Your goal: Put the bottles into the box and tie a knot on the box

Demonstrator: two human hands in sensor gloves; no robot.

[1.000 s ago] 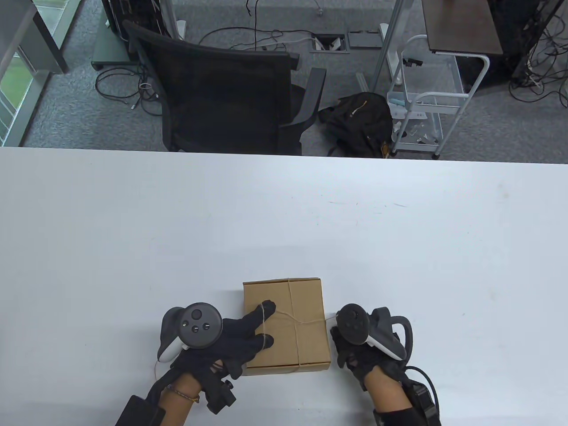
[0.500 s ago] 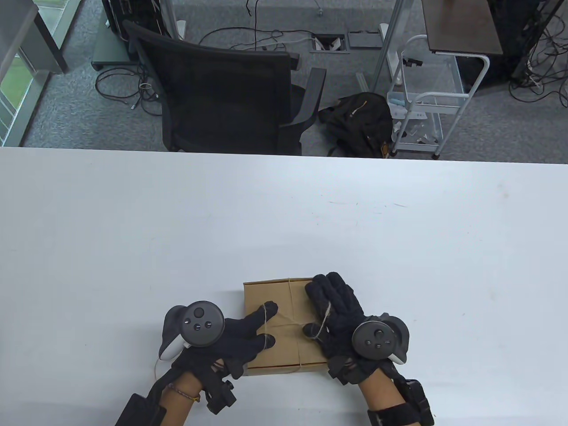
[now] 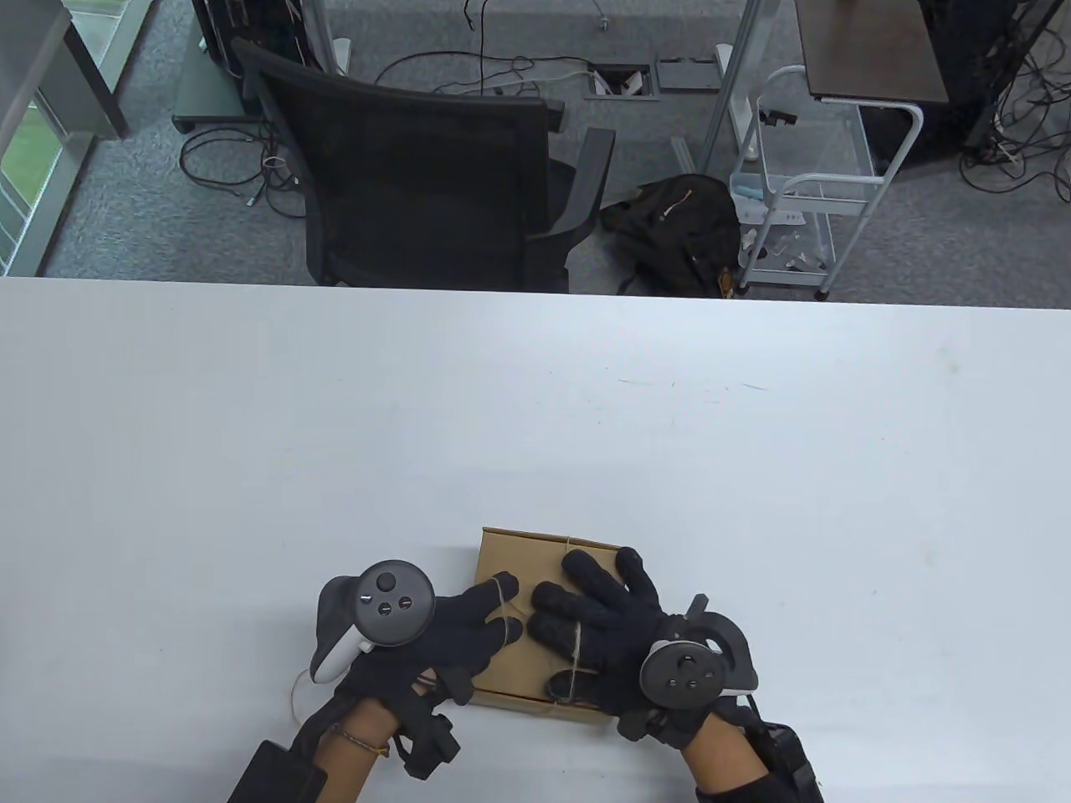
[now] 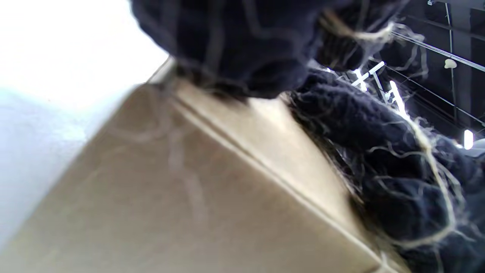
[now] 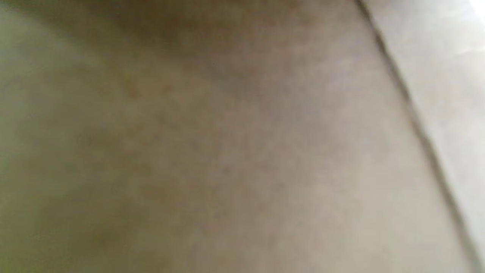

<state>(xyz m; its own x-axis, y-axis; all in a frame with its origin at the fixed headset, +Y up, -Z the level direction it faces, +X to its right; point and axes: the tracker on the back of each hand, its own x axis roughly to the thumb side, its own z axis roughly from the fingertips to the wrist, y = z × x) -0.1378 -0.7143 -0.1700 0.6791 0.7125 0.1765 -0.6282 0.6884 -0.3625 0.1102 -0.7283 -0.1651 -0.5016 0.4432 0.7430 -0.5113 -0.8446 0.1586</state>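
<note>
A shut brown cardboard box (image 3: 527,559) lies near the table's front edge, with thin twine (image 3: 576,648) bound round it. My left hand (image 3: 507,607) reaches onto the box's left side, and a loop of twine lies over its index finger and runs down to the thumb. My right hand (image 3: 577,611) lies flat on the lid with its fingers pointing left, and a strand of twine crosses its back. The left wrist view shows the box (image 4: 189,189) and the other hand's twine-wrapped glove (image 4: 398,170). The right wrist view holds only blurred cardboard (image 5: 189,151). No bottles are in view.
The white table (image 3: 535,418) stretches wide to the far side and both sides of the box. A loose end of twine (image 3: 294,694) trails by my left wrist. A black office chair (image 3: 418,167) and a white cart (image 3: 803,201) stand on the floor beyond the far edge.
My right hand came from the box's right side onto the lid, then slid left and nearer with twine across it. The box turned slightly and shifted right. My left hand stayed put.
</note>
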